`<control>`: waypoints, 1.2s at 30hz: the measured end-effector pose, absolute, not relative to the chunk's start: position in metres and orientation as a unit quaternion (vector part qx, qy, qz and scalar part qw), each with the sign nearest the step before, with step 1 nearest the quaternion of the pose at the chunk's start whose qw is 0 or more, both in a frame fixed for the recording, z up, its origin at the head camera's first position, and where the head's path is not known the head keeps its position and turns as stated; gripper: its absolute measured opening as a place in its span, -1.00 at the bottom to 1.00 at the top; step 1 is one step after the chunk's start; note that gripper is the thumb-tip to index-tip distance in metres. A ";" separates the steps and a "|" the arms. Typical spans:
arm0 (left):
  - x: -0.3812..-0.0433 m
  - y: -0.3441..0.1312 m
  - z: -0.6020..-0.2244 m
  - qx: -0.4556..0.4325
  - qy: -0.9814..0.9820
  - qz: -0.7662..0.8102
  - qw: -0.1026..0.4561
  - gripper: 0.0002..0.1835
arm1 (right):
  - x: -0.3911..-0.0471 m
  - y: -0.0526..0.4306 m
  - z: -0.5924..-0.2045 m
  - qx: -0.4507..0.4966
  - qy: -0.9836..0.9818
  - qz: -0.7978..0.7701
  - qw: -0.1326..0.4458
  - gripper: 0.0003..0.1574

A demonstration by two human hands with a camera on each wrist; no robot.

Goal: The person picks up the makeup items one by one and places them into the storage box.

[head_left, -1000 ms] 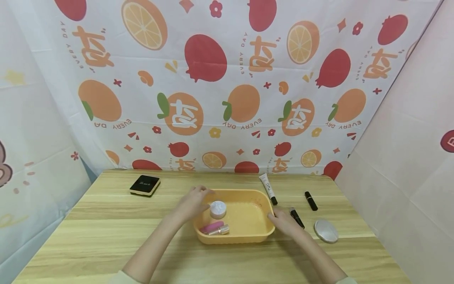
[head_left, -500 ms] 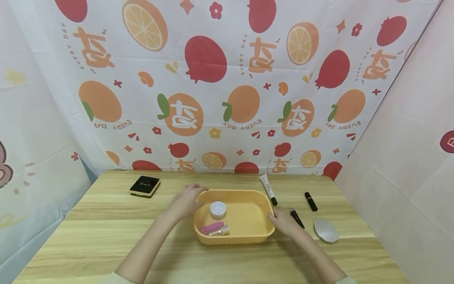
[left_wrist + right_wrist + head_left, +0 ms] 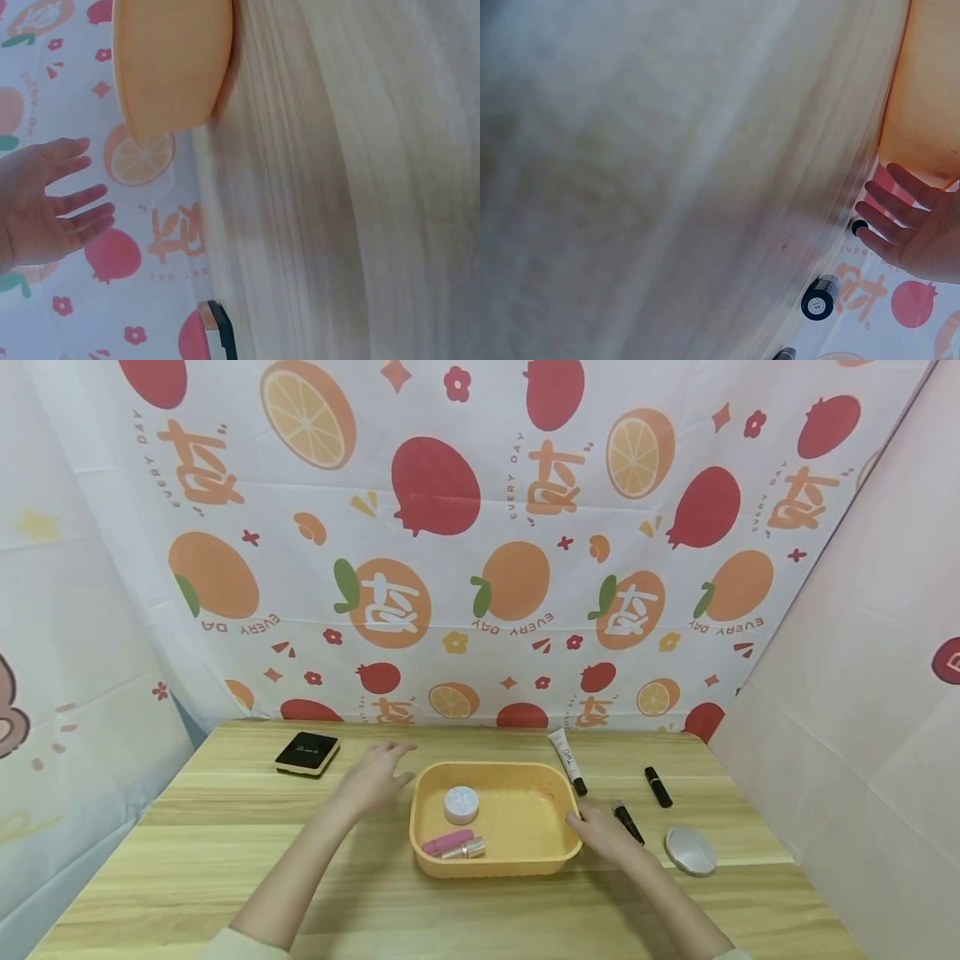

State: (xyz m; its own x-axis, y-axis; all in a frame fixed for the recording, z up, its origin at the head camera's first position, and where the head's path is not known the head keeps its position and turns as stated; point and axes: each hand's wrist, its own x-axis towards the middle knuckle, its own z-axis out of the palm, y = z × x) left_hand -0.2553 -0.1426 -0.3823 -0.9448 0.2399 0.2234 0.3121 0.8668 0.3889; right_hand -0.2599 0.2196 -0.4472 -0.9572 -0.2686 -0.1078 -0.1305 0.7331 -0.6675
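A yellow plastic tray point(image 3: 498, 867) stands on the wooden table. Inside its left part are a round white jar point(image 3: 461, 805) with a star on the lid, a pink tube point(image 3: 448, 841) and a gold-and-silver lipstick point(image 3: 467, 848). My left hand point(image 3: 372, 779) is held off the tray's left end with fingers spread, holding nothing; the left wrist view shows a gap between hand and tray. At the right end, my right hand point(image 3: 602, 832) holds the rim, thumb over the edge. In the right wrist view its long fingers point(image 3: 904, 214) extend along the tray's outside.
A black compact point(image 3: 307, 753) lies at the back left. Right of the tray are a white squeeze tube point(image 3: 567, 760) with a black cap, a black lipstick point(image 3: 627, 822), another black tube point(image 3: 657, 787) and a round silver compact point(image 3: 689, 850). A fruit-print cloth point(image 3: 457, 610) hangs behind.
My left hand has drawn away leftward from the tray's left rim. My right hand stays on the right rim, and the tray with its contents has barely moved.
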 end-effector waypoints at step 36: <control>-0.271 -0.204 -0.401 -0.065 -0.981 -0.172 0.061 -0.58 | -0.260 0.219 -0.445 -0.119 0.923 -0.353 0.098 -0.51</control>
